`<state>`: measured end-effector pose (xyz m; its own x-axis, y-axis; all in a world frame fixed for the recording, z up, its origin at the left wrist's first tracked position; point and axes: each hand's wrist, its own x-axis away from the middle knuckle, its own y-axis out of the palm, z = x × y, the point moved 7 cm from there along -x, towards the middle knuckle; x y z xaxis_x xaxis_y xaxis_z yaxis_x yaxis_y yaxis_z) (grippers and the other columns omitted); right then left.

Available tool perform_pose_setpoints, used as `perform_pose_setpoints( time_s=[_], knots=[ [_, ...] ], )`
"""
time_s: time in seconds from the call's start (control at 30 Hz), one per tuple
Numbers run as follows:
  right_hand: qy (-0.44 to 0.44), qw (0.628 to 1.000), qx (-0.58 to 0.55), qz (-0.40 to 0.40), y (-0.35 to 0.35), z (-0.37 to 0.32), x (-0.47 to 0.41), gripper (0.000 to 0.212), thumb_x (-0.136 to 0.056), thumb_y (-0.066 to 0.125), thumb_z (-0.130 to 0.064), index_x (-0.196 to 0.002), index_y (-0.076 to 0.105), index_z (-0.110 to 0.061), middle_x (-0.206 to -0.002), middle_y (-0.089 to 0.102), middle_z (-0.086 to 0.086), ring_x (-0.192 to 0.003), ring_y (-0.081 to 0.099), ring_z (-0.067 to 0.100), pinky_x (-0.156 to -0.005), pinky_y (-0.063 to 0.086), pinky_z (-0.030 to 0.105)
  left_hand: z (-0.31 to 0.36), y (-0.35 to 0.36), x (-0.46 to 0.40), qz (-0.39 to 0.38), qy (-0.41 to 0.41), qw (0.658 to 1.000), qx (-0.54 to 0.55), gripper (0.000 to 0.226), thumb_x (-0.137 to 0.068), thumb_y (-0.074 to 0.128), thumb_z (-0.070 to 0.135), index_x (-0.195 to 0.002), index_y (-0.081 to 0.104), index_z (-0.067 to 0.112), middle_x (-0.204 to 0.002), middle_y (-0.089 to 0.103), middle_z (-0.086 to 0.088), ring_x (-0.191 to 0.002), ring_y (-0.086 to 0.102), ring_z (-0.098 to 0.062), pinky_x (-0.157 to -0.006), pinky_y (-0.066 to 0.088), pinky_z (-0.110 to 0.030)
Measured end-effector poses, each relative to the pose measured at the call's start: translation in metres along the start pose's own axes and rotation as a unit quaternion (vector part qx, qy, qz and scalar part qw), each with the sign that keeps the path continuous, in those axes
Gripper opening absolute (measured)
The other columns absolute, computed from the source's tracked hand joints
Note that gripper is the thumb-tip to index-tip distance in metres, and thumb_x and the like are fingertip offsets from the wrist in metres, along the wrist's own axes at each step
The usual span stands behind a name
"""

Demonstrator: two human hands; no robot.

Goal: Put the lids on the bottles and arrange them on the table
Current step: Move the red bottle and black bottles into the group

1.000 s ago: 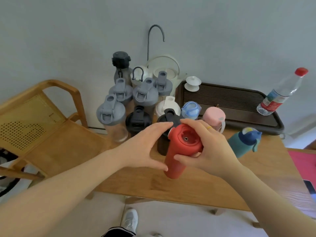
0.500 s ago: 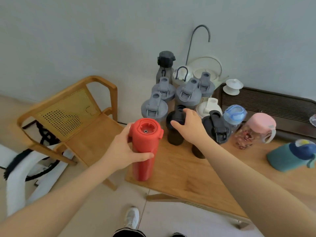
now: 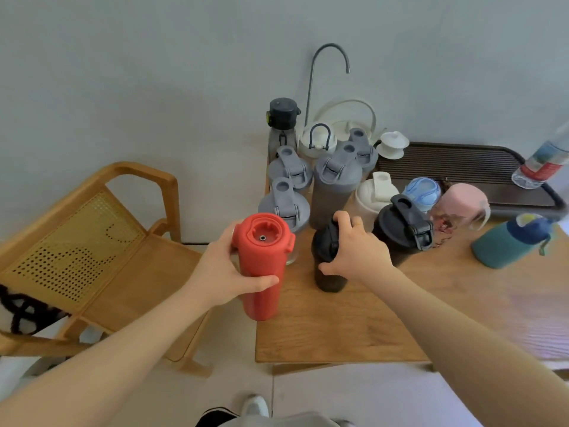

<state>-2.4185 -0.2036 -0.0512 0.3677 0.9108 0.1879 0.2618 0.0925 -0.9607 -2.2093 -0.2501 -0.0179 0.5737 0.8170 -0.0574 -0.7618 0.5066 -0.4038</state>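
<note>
My left hand (image 3: 223, 272) grips a red bottle (image 3: 261, 269) with its red lid on, held upright at the left front corner of the wooden table (image 3: 385, 328). My right hand (image 3: 357, 251) is wrapped over the lid of a small black bottle (image 3: 328, 272) that stands on the table just right of the red one. Behind them stand several lidded bottles: grey shakers (image 3: 335, 180), a second black shaker (image 3: 403, 229), a white one (image 3: 374, 195), a blue-lidded one (image 3: 421, 192) and a pink one (image 3: 462, 204). A teal bottle (image 3: 508, 245) lies tilted at the right.
A wooden chair (image 3: 92, 241) with a cane back stands left of the table. A dark slatted tray (image 3: 462, 171) at the back right carries a clear plastic water bottle (image 3: 542, 164). A white kettle (image 3: 345, 118) and gooseneck tap (image 3: 326, 66) stand by the wall.
My right hand let go of the red bottle, reached to the small black bottle and closed on its lid. My left hand took over the red bottle and keeps it at the table's left corner.
</note>
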Motion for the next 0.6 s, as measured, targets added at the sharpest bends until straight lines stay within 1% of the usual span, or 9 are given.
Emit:
perform_pose_setpoints(
  time_s=[0.13, 0.23, 0.33, 0.4, 0.47, 0.5, 0.53, 0.57, 0.6],
  knots=[
    [0.041, 0.999, -0.017, 0.001, 0.008, 0.024, 0.042, 0.089, -0.061, 0.077, -0.043, -0.129, 0.022, -0.027, -0.130, 0.038, 0.002, -0.108, 0.054, 0.033, -0.076, 0.050, 0.041, -0.006, -0.009, -0.005, -0.009, 0.014, 1.000, 0.020, 0.068, -0.037, 0.077, 0.045, -0.097, 0.046, 0.052, -0.096, 0.055, 0.048, -0.096, 0.053, 0.017, -0.078, 0.039, 0.002],
    [0.090, 0.996, -0.015, 0.001, 0.009, 0.049, 0.063, 0.089, -0.061, 0.076, -0.044, -0.128, 0.021, -0.028, -0.133, 0.036, 0.001, -0.109, 0.054, 0.031, -0.079, 0.053, 0.042, -0.007, -0.008, -0.008, -0.032, 0.021, 0.999, 0.022, 0.067, -0.037, 0.076, 0.045, -0.096, 0.046, 0.051, -0.094, 0.054, 0.050, -0.094, 0.052, 0.020, -0.076, 0.039, 0.002],
    [0.155, 0.987, -0.028, 0.008, 0.004, 0.075, 0.076, 0.088, -0.062, 0.076, -0.043, -0.129, 0.021, -0.028, -0.133, 0.038, 0.004, -0.111, 0.053, 0.031, -0.083, 0.053, 0.043, -0.006, 0.001, -0.012, -0.056, 0.027, 0.998, 0.029, 0.065, -0.037, 0.077, 0.046, -0.094, 0.047, 0.055, -0.094, 0.060, 0.042, -0.094, 0.055, 0.016, -0.079, 0.040, -0.006],
    [0.193, 0.980, -0.040, 0.017, 0.000, 0.091, 0.083, 0.087, -0.064, 0.077, -0.041, -0.130, 0.023, -0.025, -0.134, 0.039, 0.006, -0.114, 0.051, 0.032, -0.087, 0.052, 0.044, -0.005, 0.007, -0.014, -0.065, 0.032, 0.997, 0.038, 0.066, -0.035, 0.077, 0.046, -0.094, 0.047, 0.052, -0.095, 0.061, 0.030, -0.093, 0.055, 0.015, -0.080, 0.040, -0.012],
    [0.226, 0.973, -0.042, 0.016, -0.001, 0.103, 0.090, 0.088, -0.064, 0.077, -0.042, -0.131, 0.024, -0.022, -0.138, 0.037, 0.009, -0.122, 0.045, 0.034, -0.096, 0.046, 0.047, -0.001, 0.012, -0.015, -0.073, 0.040, 0.996, 0.039, 0.067, -0.035, 0.075, 0.047, -0.095, 0.047, 0.048, -0.099, 0.056, 0.027, -0.090, 0.053, 0.020, -0.077, 0.040, -0.008],
    [0.234, 0.972, -0.023, 0.025, -0.005, 0.104, 0.092, 0.089, -0.064, 0.076, -0.047, -0.131, 0.025, -0.020, -0.140, 0.036, 0.010, -0.128, 0.038, 0.034, -0.102, 0.041, 0.048, 0.002, 0.013, -0.016, -0.077, 0.045, 0.995, 0.037, 0.067, -0.035, 0.074, 0.047, -0.096, 0.046, 0.047, -0.099, 0.056, 0.027, -0.089, 0.052, 0.021, -0.075, 0.040, -0.004],
    [0.233, 0.971, 0.003, 0.053, -0.012, 0.100, 0.094, 0.089, -0.063, 0.074, -0.054, -0.130, 0.028, -0.018, -0.142, 0.036, 0.011, -0.133, 0.032, 0.034, -0.107, 0.035, 0.049, 0.004, 0.014, -0.016, -0.081, 0.051, 0.995, 0.037, 0.067, -0.036, 0.074, 0.047, -0.097, 0.046, 0.047, -0.097, 0.057, 0.029, -0.089, 0.052, 0.021, -0.073, 0.041, -0.001],
    [0.222, 0.969, 0.022, 0.106, -0.023, 0.091, 0.095, 0.088, -0.063, 0.071, -0.059, -0.128, 0.034, -0.014, -0.140, 0.039, 0.012, -0.134, 0.031, 0.034, -0.108, 0.032, 0.048, 0.006, 0.015, -0.017, -0.085, 0.056, 0.994, 0.037, 0.067, -0.037, 0.075, 0.047, -0.098, 0.046, 0.047, -0.095, 0.060, 0.031, -0.090, 0.053, 0.020, -0.073, 0.041, 0.001],
    [0.194, 0.964, 0.026, 0.178, -0.036, 0.075, 0.095, 0.083, -0.064, 0.069, -0.060, -0.123, 0.040, -0.010, -0.134, 0.044, 0.014, -0.130, 0.035, 0.034, -0.106, 0.034, 0.046, 0.007, 0.014, -0.017, -0.088, 0.059, 0.994, 0.038, 0.067, -0.039, 0.076, 0.046, -0.098, 0.046, 0.048, -0.094, 0.061, 0.035, -0.092, 0.054, 0.018, -0.073, 0.041, 0.002]
  ],
)
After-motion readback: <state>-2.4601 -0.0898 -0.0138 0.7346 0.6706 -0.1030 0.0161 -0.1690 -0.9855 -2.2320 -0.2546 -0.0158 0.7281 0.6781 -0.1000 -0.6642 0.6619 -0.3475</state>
